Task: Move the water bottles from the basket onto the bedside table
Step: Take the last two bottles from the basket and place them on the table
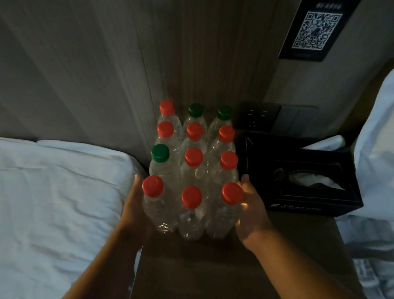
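Several clear water bottles (190, 176) with red and green caps stand upright in tight rows on the dark wooden bedside table (219, 272). My left hand (132, 211) lies flat against the left side of the front-left bottle (157, 210). My right hand (253, 212) presses against the right side of the front-right bottle (226, 211). Both palms face inward with the fingers extended, flanking the front row. No basket is in view.
A black tissue box (305, 174) stands on the table right of the bottles. White bedding lies at the left (51, 201) and at the right (381, 164). Wall switches (276, 118) and a QR-code sign (317, 28) sit behind.
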`<action>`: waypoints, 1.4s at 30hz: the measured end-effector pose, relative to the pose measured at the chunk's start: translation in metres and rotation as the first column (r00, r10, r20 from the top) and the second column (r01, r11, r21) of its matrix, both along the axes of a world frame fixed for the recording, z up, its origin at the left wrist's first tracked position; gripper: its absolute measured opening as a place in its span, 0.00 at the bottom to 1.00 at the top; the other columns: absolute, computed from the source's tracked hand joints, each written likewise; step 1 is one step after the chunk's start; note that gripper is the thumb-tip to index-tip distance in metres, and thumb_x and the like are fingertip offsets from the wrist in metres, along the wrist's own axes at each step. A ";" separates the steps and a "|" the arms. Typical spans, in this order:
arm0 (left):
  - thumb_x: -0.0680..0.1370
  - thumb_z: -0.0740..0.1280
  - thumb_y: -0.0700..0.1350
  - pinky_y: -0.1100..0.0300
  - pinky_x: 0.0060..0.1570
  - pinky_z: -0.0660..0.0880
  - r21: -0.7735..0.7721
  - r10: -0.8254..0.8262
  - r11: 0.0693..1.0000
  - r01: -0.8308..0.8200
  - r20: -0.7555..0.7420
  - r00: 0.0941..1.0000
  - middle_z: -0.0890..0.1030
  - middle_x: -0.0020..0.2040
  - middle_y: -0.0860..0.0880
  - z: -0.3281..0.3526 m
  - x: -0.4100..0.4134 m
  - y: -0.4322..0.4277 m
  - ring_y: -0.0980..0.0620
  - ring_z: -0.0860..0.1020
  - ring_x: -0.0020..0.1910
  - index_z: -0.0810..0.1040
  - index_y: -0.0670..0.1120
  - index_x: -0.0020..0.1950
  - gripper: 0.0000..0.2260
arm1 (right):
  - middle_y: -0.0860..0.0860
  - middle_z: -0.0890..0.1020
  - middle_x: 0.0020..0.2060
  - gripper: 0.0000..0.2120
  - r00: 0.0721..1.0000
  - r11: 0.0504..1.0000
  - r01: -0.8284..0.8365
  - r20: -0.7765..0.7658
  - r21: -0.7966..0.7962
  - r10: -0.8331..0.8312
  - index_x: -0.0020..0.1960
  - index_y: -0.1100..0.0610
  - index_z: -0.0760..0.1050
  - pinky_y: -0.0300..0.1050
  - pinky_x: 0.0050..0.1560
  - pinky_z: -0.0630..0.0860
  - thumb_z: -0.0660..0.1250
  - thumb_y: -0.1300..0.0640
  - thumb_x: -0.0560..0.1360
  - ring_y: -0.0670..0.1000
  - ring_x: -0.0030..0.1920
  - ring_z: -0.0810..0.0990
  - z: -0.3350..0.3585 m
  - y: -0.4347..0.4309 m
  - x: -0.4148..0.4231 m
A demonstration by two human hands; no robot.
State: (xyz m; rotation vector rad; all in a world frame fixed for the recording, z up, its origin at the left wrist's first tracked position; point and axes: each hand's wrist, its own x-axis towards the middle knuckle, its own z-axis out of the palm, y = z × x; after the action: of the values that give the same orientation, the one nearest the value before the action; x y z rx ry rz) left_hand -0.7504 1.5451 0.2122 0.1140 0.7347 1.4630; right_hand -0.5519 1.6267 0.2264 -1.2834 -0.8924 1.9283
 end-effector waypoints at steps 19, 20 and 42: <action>0.56 0.83 0.56 0.47 0.70 0.67 -0.101 0.003 0.916 -0.387 -0.966 0.259 0.66 0.74 0.54 -0.077 0.075 -0.046 0.55 0.66 0.73 0.50 0.55 0.77 0.59 | 0.50 0.81 0.59 0.18 0.987 0.980 -0.153 0.071 0.124 0.145 0.65 0.55 0.72 0.54 0.68 0.69 0.48 0.63 0.82 0.50 0.64 0.77 -0.040 -0.021 0.026; 0.56 0.83 0.57 0.47 0.69 0.69 -0.083 0.022 0.910 -0.406 -0.969 0.247 0.68 0.73 0.55 -0.076 0.078 -0.044 0.55 0.68 0.71 0.52 0.56 0.77 0.57 | 0.48 0.82 0.56 0.19 0.987 0.979 -0.156 0.070 0.131 0.148 0.62 0.55 0.73 0.52 0.65 0.70 0.48 0.65 0.81 0.51 0.63 0.77 -0.039 -0.022 0.026; 0.77 0.56 0.64 0.39 0.62 0.72 -0.060 0.182 0.981 -0.184 -0.036 0.983 0.78 0.63 0.42 -0.001 0.023 0.002 0.41 0.77 0.62 0.75 0.45 0.67 0.29 | 0.51 0.86 0.48 0.24 0.997 0.998 0.009 -0.080 -0.054 -0.014 0.51 0.48 0.81 0.53 0.55 0.75 0.49 0.38 0.79 0.52 0.54 0.82 -0.015 0.004 0.002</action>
State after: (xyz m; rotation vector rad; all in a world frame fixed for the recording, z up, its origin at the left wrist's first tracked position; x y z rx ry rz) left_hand -0.7278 1.5474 0.2113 0.0205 0.8328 1.6145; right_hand -0.5502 1.6308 0.2116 -1.2300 -0.7966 1.9922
